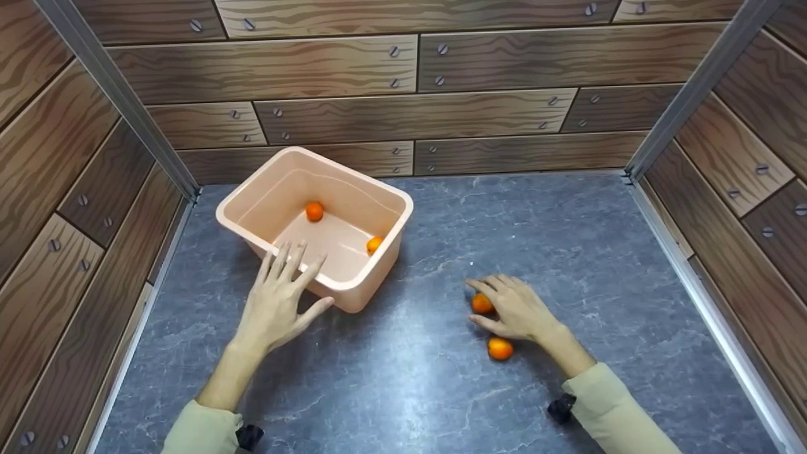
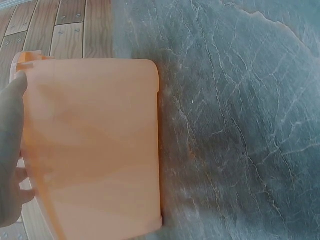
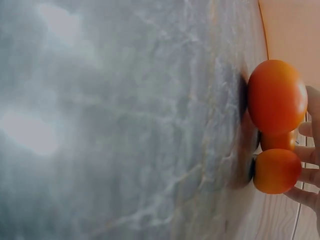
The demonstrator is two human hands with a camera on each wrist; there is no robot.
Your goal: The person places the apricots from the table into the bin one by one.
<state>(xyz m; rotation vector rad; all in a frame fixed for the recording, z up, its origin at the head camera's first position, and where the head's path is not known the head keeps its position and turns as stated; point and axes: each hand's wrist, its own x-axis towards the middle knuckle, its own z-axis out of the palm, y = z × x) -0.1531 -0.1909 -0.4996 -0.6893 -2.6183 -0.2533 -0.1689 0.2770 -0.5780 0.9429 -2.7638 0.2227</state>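
A peach plastic bin [image 1: 384, 202] stands on the grey marbled table, with two small oranges inside [image 1: 314, 210] [image 1: 374, 244]. My left hand [image 1: 287, 284] lies with straight, spread fingers on the bin's near rim. In the left wrist view the hand [image 2: 10, 150] lies against the bin's outer wall [image 2: 95, 145]. My right hand [image 1: 514, 309] curls round an orange [image 1: 481, 304] on the table, index finger above it and thumb below. A second loose orange [image 1: 499, 348] lies by that wrist. The right wrist view shows this near orange [image 3: 277, 97], the gripped one [image 3: 276, 171] and a sliver of orange between them.
Wood-patterned walls close in the table on the left [image 1: 75, 208], back [image 1: 416, 120] and right [image 1: 744, 189], with metal corner strips [image 1: 700, 82]. Bare grey table surface [image 1: 567, 233] stretches to the right of the bin and in front of both hands.
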